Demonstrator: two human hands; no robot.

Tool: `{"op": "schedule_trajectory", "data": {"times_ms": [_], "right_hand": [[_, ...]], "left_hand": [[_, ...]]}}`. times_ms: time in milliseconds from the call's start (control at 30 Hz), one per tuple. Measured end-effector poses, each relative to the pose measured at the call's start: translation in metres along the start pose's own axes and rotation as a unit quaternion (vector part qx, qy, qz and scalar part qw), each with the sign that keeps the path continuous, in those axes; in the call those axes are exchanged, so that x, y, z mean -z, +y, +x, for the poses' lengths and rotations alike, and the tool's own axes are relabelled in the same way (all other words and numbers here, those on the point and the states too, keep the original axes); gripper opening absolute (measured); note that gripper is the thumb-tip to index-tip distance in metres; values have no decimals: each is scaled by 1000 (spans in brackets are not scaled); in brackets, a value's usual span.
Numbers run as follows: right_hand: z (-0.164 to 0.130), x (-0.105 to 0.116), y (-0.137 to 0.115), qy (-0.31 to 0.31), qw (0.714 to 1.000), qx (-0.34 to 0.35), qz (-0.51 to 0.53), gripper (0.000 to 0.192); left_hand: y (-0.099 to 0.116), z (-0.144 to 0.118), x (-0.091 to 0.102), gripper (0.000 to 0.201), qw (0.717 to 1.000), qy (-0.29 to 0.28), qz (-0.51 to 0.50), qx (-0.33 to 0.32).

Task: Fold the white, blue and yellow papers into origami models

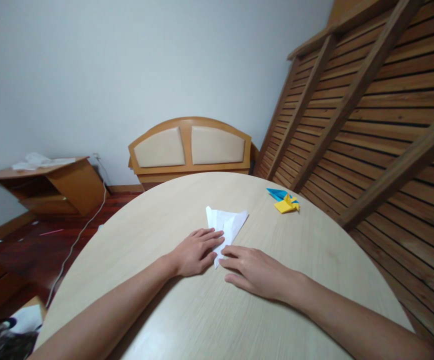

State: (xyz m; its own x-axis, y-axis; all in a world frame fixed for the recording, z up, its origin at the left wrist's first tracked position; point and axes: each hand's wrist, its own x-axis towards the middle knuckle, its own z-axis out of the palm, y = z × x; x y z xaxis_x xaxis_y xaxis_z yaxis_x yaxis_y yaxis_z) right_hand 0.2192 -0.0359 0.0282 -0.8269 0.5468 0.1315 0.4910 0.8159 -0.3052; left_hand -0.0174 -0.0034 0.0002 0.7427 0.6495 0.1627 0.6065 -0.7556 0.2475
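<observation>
Both forearms stretch over the round worktop (pixel 187 320); the left hand (pixel 196 252) and right hand (pixel 256 272) lie flat, fingers extended, pressing the near tip of a folded white paper (pixel 227 225) at its middle

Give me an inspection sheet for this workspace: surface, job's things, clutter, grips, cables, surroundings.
Surface: round pale wood-grain table, flat, bare in front of the forearms.
Job's things: folded white paper sheet, pointed shape, lying flat on the table.
Clutter: small folded paper pieces, one blue and one yellow, at the table's far right, apart from the white sheet.
Grips: left hand lies palm down, fingers flat on the sheet's near left part; right hand lies flat, fingertips at the sheet's near tip. Neither grip is closed around anything.
Cables: white cord trailing over the dark floor from the wall.
Surroundings: padded wooden headboard against the wall, slatted wooden frame leaning at right, wooden side cabinet at left.
</observation>
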Motion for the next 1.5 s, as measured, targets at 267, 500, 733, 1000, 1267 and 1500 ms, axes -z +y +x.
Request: {"op": "schedule_trajectory", "data": {"times_ms": [267,500,733,1000,1267,1500], "right_hand": [[-6,11,8,-35,999,-6,17,38],[-4,11,25,-33,999,19,36,43],[0,11,42,-40,994,58,84,45],[5,6,64,-31,989,39,143,49],[-4,5,75,4,997,23,75,45],[0,8,69,-35,995,5,92,53]], "left_hand": [[1,0,-1,53,1000,14,2,18],[0,0,-4,56,999,27,-8,18],[0,0,-1,51,1000,12,10,14],[1,-1,1,50,1000,8,8,18],[0,-2,2,50,1000,10,21,17],[0,-1,2,49,1000,6,24,15]]}}
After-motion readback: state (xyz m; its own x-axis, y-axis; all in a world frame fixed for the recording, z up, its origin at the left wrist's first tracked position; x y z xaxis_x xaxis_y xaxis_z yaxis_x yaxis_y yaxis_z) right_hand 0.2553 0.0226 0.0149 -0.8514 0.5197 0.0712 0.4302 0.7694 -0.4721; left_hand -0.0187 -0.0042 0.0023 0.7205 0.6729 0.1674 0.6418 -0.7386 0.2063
